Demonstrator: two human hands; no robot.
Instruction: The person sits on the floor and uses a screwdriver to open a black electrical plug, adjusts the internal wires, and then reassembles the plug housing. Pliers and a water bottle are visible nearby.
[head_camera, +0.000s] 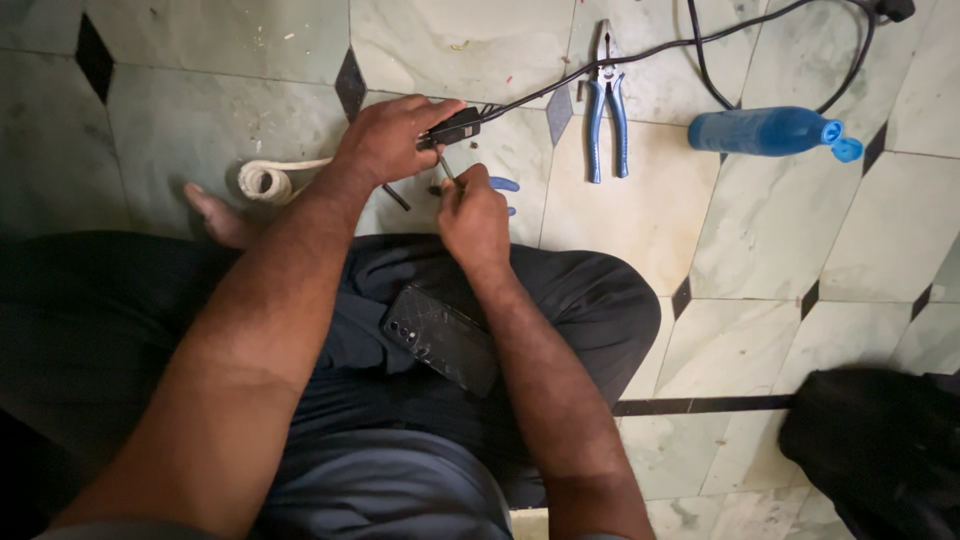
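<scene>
The left hand (388, 140) closes its fingers around a small black rectangular plastic box (454, 128) with a thin black cable (640, 52) leaving it, held just above the pale marble floor (640, 220). The right hand (472, 215) pinches a thin metal tool (444, 168) against the box. Blue-handled pliers (606, 110) lie near.

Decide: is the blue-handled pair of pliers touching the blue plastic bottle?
Apart: the head view shows bare tile between the pliers and the bottle.
</scene>
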